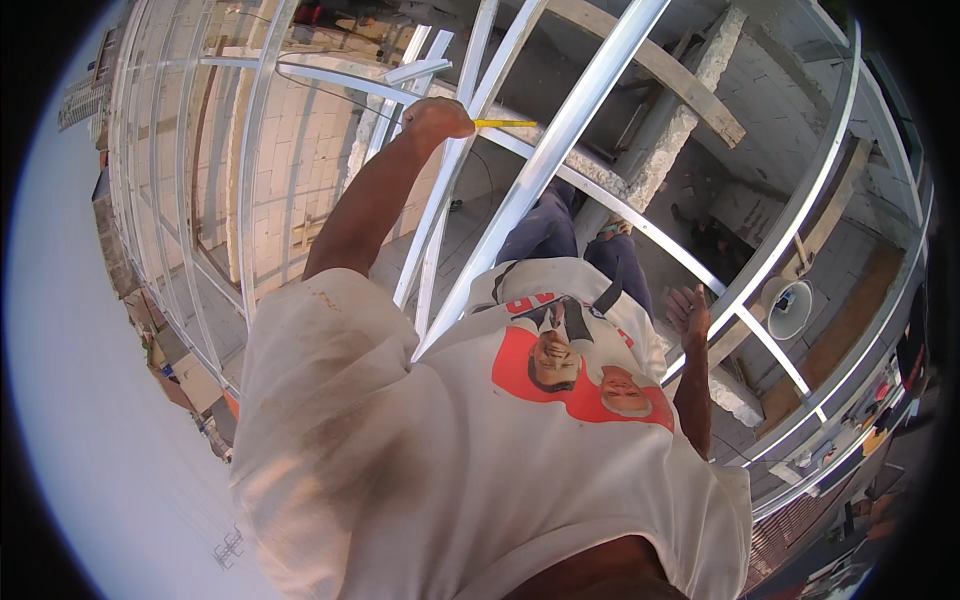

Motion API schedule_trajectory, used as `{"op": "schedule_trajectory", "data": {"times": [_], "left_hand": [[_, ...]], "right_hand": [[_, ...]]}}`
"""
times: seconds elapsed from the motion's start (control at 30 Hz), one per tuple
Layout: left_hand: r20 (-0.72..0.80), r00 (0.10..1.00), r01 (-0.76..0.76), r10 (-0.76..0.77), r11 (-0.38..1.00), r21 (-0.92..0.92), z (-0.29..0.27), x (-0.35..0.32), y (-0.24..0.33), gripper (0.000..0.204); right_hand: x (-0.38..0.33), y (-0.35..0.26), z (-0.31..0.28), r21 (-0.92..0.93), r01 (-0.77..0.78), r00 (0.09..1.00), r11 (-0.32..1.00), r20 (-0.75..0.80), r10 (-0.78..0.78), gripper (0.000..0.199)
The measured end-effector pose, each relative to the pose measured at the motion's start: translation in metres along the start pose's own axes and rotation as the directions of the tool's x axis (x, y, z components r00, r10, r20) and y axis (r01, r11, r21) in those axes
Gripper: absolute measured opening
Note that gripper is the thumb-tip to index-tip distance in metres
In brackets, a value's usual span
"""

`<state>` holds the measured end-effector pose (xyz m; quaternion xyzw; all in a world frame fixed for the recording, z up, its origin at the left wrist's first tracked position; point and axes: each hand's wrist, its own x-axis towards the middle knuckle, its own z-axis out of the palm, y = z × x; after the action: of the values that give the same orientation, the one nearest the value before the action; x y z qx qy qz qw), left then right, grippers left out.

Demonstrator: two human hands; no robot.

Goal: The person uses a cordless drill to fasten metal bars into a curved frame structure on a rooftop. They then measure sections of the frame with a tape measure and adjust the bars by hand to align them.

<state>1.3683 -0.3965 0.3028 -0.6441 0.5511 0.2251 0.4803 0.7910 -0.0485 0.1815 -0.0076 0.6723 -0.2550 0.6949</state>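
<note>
My left hand is closed in a grip at the upper middle, beside the upright silver metal channels. From its fist a thin yellow strip sticks out to the right, level with the frame; whether it is a tape blade or a stick, I cannot make out. Right of my body, my right hand hangs with loosely bent fingers apart and nothing visible in them. It is close to a long metal rail. A wide silver channel slants between my arms, its lower end against my shirt.
Below lie a concrete beam, a wooden plank and block walls. A white round bucket-like thing sits at right, near a curved metal rail. More studs stand at left, with open sky beyond.
</note>
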Motion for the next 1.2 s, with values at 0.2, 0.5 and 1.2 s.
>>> {"op": "schedule_trajectory", "data": {"times": [0.2, 0.5, 1.2], "left_hand": [[-0.015, 0.998, -0.067, 0.068, 0.995, 0.080, -0.014, -0.001, 0.008, 0.050], [0.020, 0.995, 0.094, -0.097, 0.988, 0.126, -0.056, -0.039, 0.054, 0.050], [-0.078, 0.994, -0.058, 0.071, 0.986, 0.156, -0.048, -0.003, 0.050, 0.044]], "right_hand": [[-0.041, 0.068, -0.025, -0.075, -0.136, 0.988, 0.988, -0.085, 0.130, 0.091], [-0.057, 0.089, 0.013, -0.056, -0.077, 0.996, 0.996, -0.039, 0.075, 0.090], [-0.052, 0.090, 0.010, -0.027, -0.050, 0.998, 0.998, -0.032, 0.050, 0.088]]}}
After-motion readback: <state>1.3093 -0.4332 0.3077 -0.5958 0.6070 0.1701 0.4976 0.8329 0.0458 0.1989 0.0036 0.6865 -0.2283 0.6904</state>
